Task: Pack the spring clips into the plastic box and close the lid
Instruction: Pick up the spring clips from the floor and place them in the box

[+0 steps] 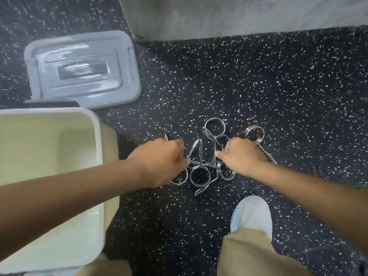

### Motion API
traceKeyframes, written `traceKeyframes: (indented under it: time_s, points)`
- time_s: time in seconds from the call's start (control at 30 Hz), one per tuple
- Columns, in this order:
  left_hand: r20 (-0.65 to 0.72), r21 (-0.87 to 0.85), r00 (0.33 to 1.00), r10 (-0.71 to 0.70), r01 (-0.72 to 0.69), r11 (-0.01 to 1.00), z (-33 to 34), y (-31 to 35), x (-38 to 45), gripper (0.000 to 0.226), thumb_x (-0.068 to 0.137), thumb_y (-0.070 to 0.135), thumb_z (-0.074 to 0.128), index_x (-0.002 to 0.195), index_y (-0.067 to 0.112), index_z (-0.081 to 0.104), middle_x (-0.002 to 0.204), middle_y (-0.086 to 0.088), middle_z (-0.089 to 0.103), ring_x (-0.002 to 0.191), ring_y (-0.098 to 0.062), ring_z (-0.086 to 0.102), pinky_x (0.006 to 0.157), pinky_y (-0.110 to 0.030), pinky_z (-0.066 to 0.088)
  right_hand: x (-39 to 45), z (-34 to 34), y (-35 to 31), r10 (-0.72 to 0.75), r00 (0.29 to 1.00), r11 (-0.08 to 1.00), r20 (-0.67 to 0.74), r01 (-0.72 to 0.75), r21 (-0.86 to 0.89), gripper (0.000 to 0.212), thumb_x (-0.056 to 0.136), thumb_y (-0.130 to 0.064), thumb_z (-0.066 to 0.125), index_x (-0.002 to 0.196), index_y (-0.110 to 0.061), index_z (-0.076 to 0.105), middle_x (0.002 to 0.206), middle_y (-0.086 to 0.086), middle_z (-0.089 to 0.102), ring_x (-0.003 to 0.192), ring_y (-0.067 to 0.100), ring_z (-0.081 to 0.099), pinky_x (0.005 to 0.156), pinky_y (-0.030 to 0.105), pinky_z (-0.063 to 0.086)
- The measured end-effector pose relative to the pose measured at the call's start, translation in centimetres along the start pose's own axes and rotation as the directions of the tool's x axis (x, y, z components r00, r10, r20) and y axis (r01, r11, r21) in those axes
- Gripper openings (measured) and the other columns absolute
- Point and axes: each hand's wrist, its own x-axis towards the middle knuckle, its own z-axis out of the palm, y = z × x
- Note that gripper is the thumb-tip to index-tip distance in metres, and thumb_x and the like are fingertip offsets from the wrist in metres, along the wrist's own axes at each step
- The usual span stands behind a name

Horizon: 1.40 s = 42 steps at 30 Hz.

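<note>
Here both hands close on clips [200, 176] heaped on the floor: left hand [159, 162] and right hand [242, 156], fingers curled around wire. The open box [97, 136] lies left, nearest the left hand; lid [83, 66] farther off.

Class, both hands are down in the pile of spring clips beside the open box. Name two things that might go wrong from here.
1. The spring clips lie interlocked, so lifting one may drag others and scatter them on the floor.
2. The left hand and right hand grip among springy wire, so fingers might get pinched.
</note>
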Motion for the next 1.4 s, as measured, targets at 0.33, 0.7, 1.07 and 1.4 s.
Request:
traceKeyframes:
  time_s: [0.33,0.7,1.07,1.4]
  points:
    - [-0.105,0.131,0.99,0.096,-0.082,0.988,-1.2,1.5,4.5,0.024,0.101,0.046,0.043,0.092,0.027,0.055,0.075,0.007,0.064,0.067,-0.015,0.059,0.059,-0.033,0.046,-0.9,1.2,1.3,-0.044,0.99,0.999,-0.132,0.044,-0.001,0.036,0.094,-0.042,0.059,0.077,-0.012,0.068,0.067,0.004,0.072,0.063,0.023,0.069,0.06,0.038,0.058]
    - [-0.251,0.179,0.956,0.15,-0.106,0.978,-3.1,7.2,9.4,0.016,0.099,0.038,0.05,0.094,0.024,0.055,0.082,0.002,0.063,0.072,-0.021,0.061,0.066,-0.037,0.054,-3.2,-1.7,7.1,-0.103,0.984,0.808,-0.147,0.169,0.565,0.025,0.092,-0.03,0.069,0.073,-0.015,0.066,0.05,-0.005,0.053,0.044,0.008,0.044,0.045,0.014,0.036]
    - [-0.054,0.691,0.965,0.258,-0.151,0.707,2.2,10.3,13.0,0.048,0.095,0.032,0.065,0.139,0.021,0.049,0.144,-0.009,0.039,0.127,-0.029,0.042,0.093,-0.044,0.052,-5.5,-3.7,9.1,-0.108,0.947,0.59,-0.301,0.305,0.747,0.014,0.085,-0.023,0.077,0.08,-0.012,0.07,0.064,-0.002,0.055,0.058,0.011,0.048,0.055,0.026,0.044]
    - [0.055,0.893,0.979,0.195,-0.135,0.43,1.3,9.9,12.6,0.045,0.095,0.013,0.062,0.14,0.014,0.054,0.141,-0.01,0.039,0.122,-0.029,0.041,0.076,-0.031,0.049,-5.7,-4.5,8.4,-0.086,0.95,0.554,-0.299,0.295,0.779,0.009,0.084,-0.023,0.078,0.083,-0.016,0.072,0.071,0.009,0.061,0.068,0.009,0.056,0.072,0.034,0.052]
